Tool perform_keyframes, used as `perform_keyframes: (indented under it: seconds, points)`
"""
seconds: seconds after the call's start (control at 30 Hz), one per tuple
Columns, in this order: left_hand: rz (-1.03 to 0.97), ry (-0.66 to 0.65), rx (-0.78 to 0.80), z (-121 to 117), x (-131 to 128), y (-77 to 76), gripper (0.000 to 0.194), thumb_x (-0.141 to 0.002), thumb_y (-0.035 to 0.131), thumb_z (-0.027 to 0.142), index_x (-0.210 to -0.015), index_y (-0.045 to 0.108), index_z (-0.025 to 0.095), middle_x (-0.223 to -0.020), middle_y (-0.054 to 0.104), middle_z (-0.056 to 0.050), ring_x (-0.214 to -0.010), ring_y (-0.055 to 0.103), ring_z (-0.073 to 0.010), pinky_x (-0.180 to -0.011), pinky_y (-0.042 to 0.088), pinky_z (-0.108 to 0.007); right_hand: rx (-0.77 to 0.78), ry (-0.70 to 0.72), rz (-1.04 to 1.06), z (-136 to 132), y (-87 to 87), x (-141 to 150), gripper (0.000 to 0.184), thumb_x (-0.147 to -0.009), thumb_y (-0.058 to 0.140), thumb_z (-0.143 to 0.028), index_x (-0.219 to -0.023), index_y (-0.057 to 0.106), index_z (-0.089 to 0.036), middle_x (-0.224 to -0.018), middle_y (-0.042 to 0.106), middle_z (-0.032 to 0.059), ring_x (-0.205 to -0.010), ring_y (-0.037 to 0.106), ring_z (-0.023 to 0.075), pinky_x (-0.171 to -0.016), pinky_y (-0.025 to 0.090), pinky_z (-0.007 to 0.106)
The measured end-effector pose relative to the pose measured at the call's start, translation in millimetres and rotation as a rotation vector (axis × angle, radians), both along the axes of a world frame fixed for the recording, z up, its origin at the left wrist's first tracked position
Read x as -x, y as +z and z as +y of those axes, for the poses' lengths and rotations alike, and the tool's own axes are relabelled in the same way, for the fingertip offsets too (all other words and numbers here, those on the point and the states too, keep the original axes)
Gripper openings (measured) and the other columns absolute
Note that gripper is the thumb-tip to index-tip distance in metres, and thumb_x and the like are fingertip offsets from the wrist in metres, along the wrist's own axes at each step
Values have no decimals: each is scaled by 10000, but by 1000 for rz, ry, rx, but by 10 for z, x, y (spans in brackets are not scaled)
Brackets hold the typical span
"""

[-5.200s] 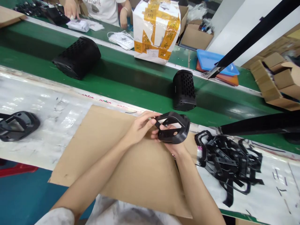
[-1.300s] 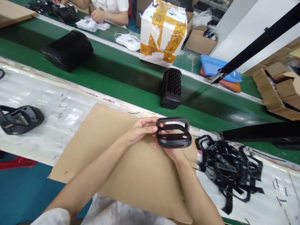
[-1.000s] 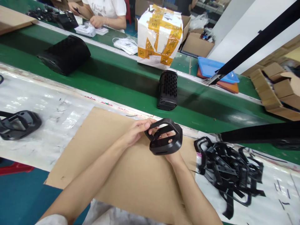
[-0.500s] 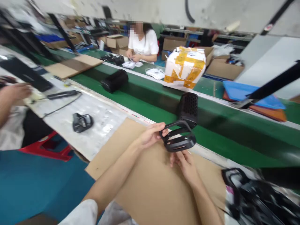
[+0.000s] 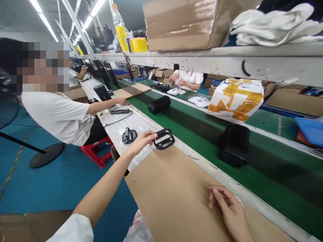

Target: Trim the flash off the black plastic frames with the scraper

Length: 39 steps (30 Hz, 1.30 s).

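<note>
My left hand point(image 5: 143, 140) is closed on the near-left edge of a black oval plastic frame point(image 5: 164, 138) with a long slot, held above the far end of a cardboard sheet point(image 5: 174, 188). A similar black plastic part point(image 5: 129, 135), with a raised loop, lies on the bench just left of that hand. My right hand point(image 5: 228, 205) hovers over the cardboard, its fingers curled and the thumb against them. Whatever it may pinch is hidden or too small to make out.
A green conveyor belt point(image 5: 191, 131) runs alongside, carrying black cylindrical housings point(image 5: 234, 145) point(image 5: 159, 104). Across it stands a taped white package point(image 5: 237, 99). A co-worker point(image 5: 63, 114) sits on a red stool at left; another person point(image 5: 189, 80) works opposite. Overhead, a shelf holds a carton point(image 5: 179, 25).
My left hand has carried the black frame leftward, away from my right hand, toward the similar part. The camera view has swung left and up. The near cylindrical housing remains on the belt.
</note>
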<state>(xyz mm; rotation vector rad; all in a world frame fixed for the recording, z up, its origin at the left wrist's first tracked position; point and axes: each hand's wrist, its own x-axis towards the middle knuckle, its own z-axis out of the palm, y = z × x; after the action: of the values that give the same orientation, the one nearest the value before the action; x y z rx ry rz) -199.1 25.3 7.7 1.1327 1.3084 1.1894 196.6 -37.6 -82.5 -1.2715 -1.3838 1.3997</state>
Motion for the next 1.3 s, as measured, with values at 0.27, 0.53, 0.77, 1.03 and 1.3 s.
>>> perform_keyframes:
  seconds: [0.27,0.53,0.77,1.03,1.3]
  points:
    - [168,505,127,687,1050,-83,371,-825,664,175,-1161,574,47,-911,656,-117,-818,616,-156,-825,523,-298,91,-26,132,54,-1,-34,529,-817,735,-671,-941,680,-160,-743,593,57,-599,583,169,-610,534,294]
    - [329,381,89,285,917,-194,490,-836,697,283,-1291,662,103,-1361,644,-163,-1176,645,-281,-1069,480,-392,100,-17,158,67,-43,-56,486,-827,744,-644,-950,671,-180,-757,586,43,-620,568,153,-624,519,271]
    - [731,-147,-249,-1039,-19,-842,382,-975,573,386,-1295,683,208,-1450,584,-110,-1351,548,-256,-1185,396,-409,66,1,118,72,-34,-34,523,-826,736,-665,-963,670,-165,-771,600,45,-628,586,157,-637,518,285]
    - [825,141,-331,-1135,-300,-1166,220,-979,516,251,-1051,723,229,-1324,670,-56,-1295,592,-213,-1143,439,-397,64,3,89,77,20,4,602,-764,770,-704,-942,662,-139,-770,609,50,-617,597,160,-612,515,291]
    - [743,163,-384,-1143,-315,-1157,212,-915,553,167,-1024,734,188,-1272,705,-74,-1267,625,-222,-1138,452,-392,83,-17,48,139,-31,-6,713,-643,831,-745,-973,643,-141,-790,628,45,-624,612,154,-614,528,272]
